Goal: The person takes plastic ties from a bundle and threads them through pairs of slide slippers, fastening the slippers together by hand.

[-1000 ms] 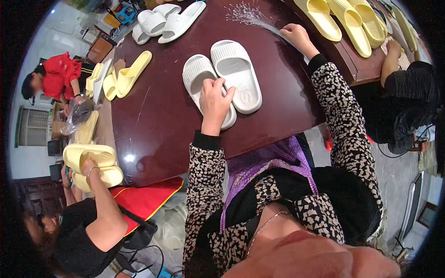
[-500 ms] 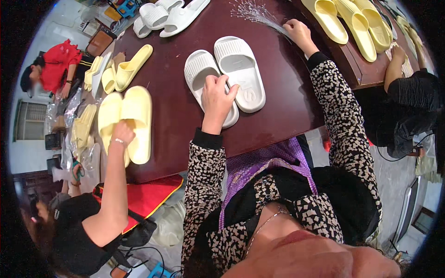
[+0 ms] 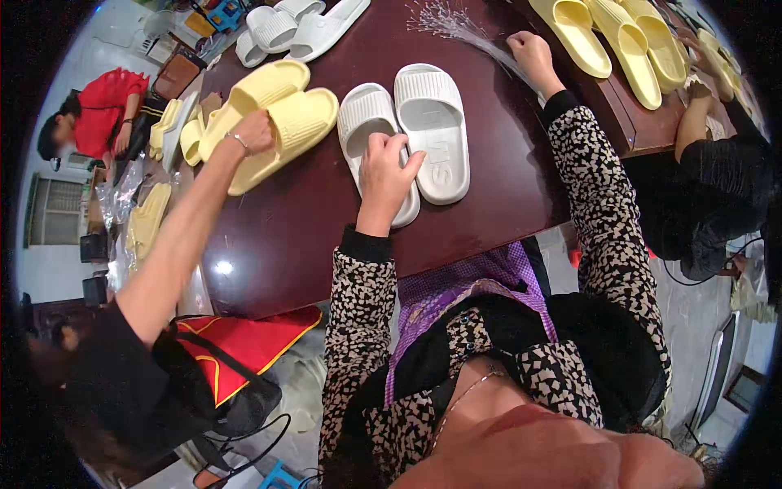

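Observation:
A pair of white slide slippers (image 3: 434, 134) lies side by side on the dark red table, straps away from me. My left hand (image 3: 384, 175) is closed, thumb and fingers gripping where the inner edges of the two slippers meet. Farther right, my right hand (image 3: 533, 61) is closed at the bundle of thin clear plastic strands (image 3: 485, 45), which have small white tips. Whether its curled fingers hold one of the strands cannot be made out.
To my left, a co-worker's hand (image 3: 254, 133) holds a pair of yellow slippers (image 3: 300, 122) next to mine. More white slippers (image 3: 322, 34) lie at the far left. Yellow slippers (image 3: 623, 49) line the far right, near another person's arm (image 3: 692, 118). The table edge (image 3: 481, 251) runs before me.
The co-worker's yellow slippers have moved away from me and to the right, turning at a slant. My white slippers have shifted slightly right under my left hand. My right hand has moved slightly right.

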The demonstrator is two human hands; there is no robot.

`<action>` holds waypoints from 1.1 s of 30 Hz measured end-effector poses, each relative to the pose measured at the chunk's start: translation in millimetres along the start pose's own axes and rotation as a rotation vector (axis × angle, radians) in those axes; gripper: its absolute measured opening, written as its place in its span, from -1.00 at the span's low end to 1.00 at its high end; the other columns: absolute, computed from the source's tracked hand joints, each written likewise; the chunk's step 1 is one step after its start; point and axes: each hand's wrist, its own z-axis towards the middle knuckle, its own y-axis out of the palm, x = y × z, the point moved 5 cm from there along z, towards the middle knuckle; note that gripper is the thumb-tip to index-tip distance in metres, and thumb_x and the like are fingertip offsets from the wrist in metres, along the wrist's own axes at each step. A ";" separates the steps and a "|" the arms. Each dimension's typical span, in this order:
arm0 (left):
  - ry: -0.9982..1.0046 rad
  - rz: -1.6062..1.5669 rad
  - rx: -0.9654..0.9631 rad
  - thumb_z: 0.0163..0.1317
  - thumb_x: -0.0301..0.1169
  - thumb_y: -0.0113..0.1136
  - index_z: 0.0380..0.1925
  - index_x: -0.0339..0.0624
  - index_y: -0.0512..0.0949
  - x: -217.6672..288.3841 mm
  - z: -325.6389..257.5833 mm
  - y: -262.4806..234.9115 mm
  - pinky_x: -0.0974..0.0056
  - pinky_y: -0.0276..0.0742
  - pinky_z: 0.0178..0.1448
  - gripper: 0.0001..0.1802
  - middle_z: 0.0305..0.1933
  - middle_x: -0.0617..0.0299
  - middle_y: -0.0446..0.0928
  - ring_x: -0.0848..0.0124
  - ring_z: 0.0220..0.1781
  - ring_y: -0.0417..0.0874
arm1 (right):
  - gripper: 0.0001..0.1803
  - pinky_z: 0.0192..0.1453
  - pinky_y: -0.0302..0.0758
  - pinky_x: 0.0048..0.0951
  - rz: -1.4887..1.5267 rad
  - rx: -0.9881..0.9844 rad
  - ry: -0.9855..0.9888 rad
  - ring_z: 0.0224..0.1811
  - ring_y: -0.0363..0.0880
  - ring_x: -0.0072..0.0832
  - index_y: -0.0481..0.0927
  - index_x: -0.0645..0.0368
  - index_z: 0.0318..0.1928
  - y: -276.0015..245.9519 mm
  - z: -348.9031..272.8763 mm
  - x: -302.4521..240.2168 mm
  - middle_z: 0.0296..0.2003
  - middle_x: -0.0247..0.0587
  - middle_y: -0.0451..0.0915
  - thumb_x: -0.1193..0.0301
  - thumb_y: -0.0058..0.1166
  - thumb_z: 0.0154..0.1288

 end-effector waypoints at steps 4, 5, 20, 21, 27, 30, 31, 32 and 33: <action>0.029 -0.001 0.007 -0.02 -0.34 0.30 -0.27 -0.27 0.53 0.9 1.1 3.6 0.19 0.39 -0.15 -0.68 -0.27 0.06 0.37 0.17 -0.26 0.46 | -0.77 -0.26 0.48 -0.46 0.559 0.114 0.303 -0.39 0.57 -0.42 0.60 0.26 -0.25 -14.3 5.2 13.1 -0.46 -0.21 0.61 0.34 0.00 0.24; 0.034 -0.006 0.008 -0.02 -0.34 0.30 -0.27 -0.27 0.53 1.3 1.7 5.7 0.19 0.39 -0.15 -0.68 -0.27 0.06 0.37 0.17 -0.26 0.46 | -0.76 -0.30 0.47 -0.54 0.830 0.140 0.453 -0.44 0.55 -0.50 0.59 0.29 -0.22 -16.5 5.8 18.3 -0.49 -0.26 0.59 0.36 0.00 0.27; 0.002 -0.612 0.289 0.10 -0.58 0.16 -0.32 -0.28 0.52 48.7 -10.1 -21.5 0.38 0.45 -0.34 -0.88 -0.36 0.12 0.49 0.40 -0.41 0.52 | -0.94 -0.15 0.38 -0.44 0.445 -0.240 -0.692 -0.34 0.49 -0.37 0.54 0.24 -0.32 -86.0 -128.7 -219.4 -0.43 -0.24 0.54 0.55 0.05 0.17; 0.000 -0.646 0.313 0.11 -0.59 0.16 -0.33 -0.28 0.52 51.9 -11.9 -23.4 0.40 0.44 -0.33 -0.89 -0.37 0.14 0.49 0.43 -0.41 0.51 | -0.93 -0.13 0.36 -0.40 0.433 -0.280 -0.692 -0.33 0.48 -0.33 0.54 0.24 -0.33 -85.8 -136.1 -222.0 -0.44 -0.22 0.54 0.55 0.07 0.14; -0.121 -0.835 0.335 0.18 -0.58 0.14 -0.33 -0.30 0.50 50.0 -22.7 -16.1 0.46 0.41 -0.32 -0.94 -0.41 0.28 0.49 0.56 -0.43 0.45 | -0.92 -0.14 0.33 -0.34 0.445 -0.305 -0.712 -0.37 0.45 -0.28 0.54 0.22 -0.35 -86.8 -151.4 -225.2 -0.46 -0.22 0.52 0.54 0.11 0.09; -0.209 -0.973 0.307 0.21 -0.55 0.14 -0.31 -0.29 0.49 50.5 -28.6 -9.6 0.49 0.39 -0.32 -0.94 -0.40 0.32 0.48 0.60 -0.43 0.43 | -0.91 -0.15 0.33 -0.35 0.424 -0.343 -0.707 -0.38 0.45 -0.29 0.54 0.23 -0.35 -86.7 -156.5 -222.6 -0.47 -0.22 0.52 0.55 0.12 0.08; -0.254 -1.041 0.294 0.22 -0.54 0.13 -0.31 -0.29 0.49 50.3 -30.5 -7.2 0.50 0.38 -0.33 -0.93 -0.40 0.35 0.47 0.62 -0.43 0.42 | -0.91 -0.15 0.33 -0.35 0.424 -0.346 -0.705 -0.38 0.45 -0.29 0.54 0.23 -0.35 -87.4 -158.0 -222.7 -0.47 -0.22 0.52 0.55 0.12 0.08; -0.257 -1.042 0.293 0.22 -0.54 0.13 -0.31 -0.29 0.49 51.1 -32.1 -7.2 0.50 0.38 -0.33 -0.93 -0.40 0.35 0.47 0.62 -0.43 0.42 | -0.91 -0.15 0.33 -0.35 0.423 -0.351 -0.705 -0.38 0.45 -0.29 0.54 0.23 -0.35 -88.3 -159.4 -223.6 -0.46 -0.22 0.53 0.55 0.12 0.07; -0.284 -1.066 0.279 0.23 -0.53 0.12 -0.30 -0.28 0.49 50.8 -33.9 -6.5 0.51 0.38 -0.33 -0.94 -0.39 0.35 0.47 0.63 -0.43 0.41 | -0.91 -0.15 0.33 -0.35 0.421 -0.357 -0.706 -0.38 0.46 -0.29 0.54 0.23 -0.35 -89.1 -160.7 -224.7 -0.46 -0.22 0.53 0.55 0.12 0.07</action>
